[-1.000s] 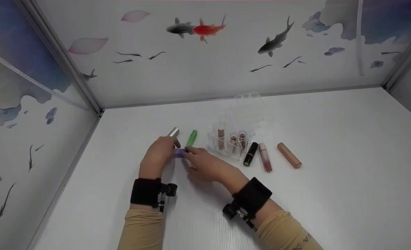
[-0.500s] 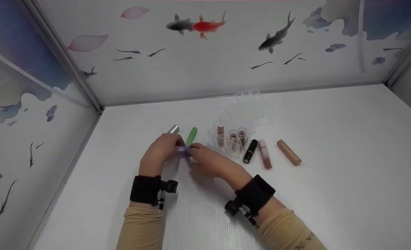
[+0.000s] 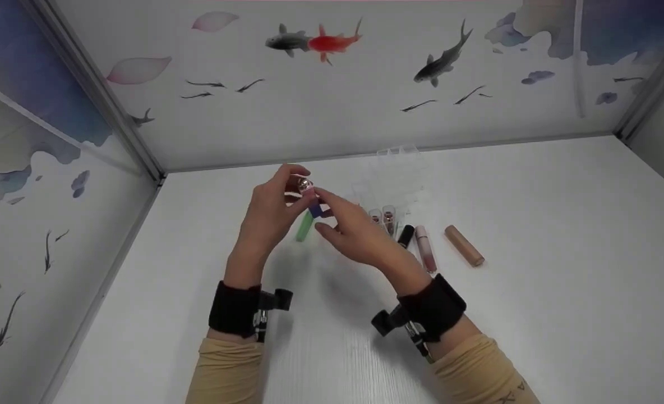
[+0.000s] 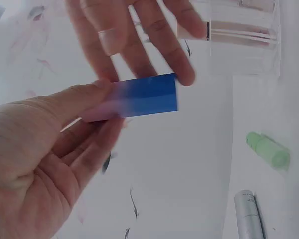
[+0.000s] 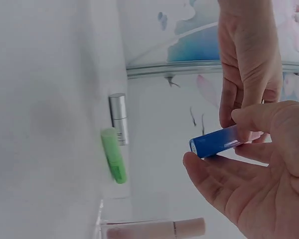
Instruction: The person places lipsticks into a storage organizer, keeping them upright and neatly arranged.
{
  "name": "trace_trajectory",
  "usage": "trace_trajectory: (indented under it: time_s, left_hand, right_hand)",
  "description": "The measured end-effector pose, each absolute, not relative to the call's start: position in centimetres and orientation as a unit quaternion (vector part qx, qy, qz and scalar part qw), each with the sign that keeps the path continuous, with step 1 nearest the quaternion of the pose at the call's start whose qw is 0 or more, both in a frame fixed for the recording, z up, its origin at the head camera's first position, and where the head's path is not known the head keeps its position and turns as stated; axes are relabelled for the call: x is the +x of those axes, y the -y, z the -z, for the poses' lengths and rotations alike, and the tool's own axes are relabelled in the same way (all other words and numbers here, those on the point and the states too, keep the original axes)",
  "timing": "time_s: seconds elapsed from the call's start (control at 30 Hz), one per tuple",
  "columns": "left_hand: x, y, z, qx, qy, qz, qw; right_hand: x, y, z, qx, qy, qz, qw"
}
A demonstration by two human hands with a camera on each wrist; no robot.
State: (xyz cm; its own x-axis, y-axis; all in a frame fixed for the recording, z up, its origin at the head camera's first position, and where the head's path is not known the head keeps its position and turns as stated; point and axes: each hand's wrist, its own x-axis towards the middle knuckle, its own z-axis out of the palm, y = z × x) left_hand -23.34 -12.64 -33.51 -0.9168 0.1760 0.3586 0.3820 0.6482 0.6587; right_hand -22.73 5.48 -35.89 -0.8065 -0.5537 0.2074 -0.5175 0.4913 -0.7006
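Observation:
A blue-and-pink lipstick tube (image 3: 316, 209) is held above the table, its shiny rounded end pointing up. My left hand (image 3: 267, 213) pinches its pink part between thumb and fingers, as the left wrist view shows. My right hand (image 3: 354, 230) is beside the tube; its fingers are spread and loosely bent, with a fingertip at the blue end (image 5: 209, 143). Below the hands lies a green tube (image 3: 304, 227). A silver tube (image 5: 118, 117) lies next to it in the right wrist view; in the head view the left hand hides it.
To the right, a clear lipstick holder (image 3: 391, 185) contains a few tubes (image 3: 388, 216), partly covered by my right hand. Beyond it lie a black tube (image 3: 405, 235), a pink-and-red gloss tube (image 3: 425, 249) and a tan tube (image 3: 464, 246). Printed panels (image 3: 332, 112) wall the table.
Both hands have risen from the tabletop and moved away from me, lifting the blue-and-pink lipstick tube and turning it more upright. The right fingers have loosened around it.

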Motion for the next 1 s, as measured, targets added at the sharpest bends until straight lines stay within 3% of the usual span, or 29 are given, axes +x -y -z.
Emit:
trace_trajectory:
  time_s: [0.2, 0.37, 0.67, 1.0]
  left_hand:
    - [-23.5, 10.2, 33.8, -0.185, 0.864, 0.400, 0.243]
    - [-23.6, 8.2, 34.2, -0.203, 0.839, 0.414, 0.287]
    - [-23.6, 5.5, 34.1, -0.186, 0.832, 0.445, 0.273]
    - [-24.3, 3.0, 34.6, -0.155, 0.830, 0.468, 0.260]
  right_hand:
    - [-22.6, -7.7, 34.0, -0.324, -0.856, 0.403, -0.020]
    - [-22.5, -9.4, 33.0, -0.329, -0.844, 0.422, -0.034]
    - [-22.8, -11.3, 32.4, -0.290, -0.850, 0.431, -0.083]
    - [-23.2, -13.0, 32.3, -0.241, -0.862, 0.440, -0.069]
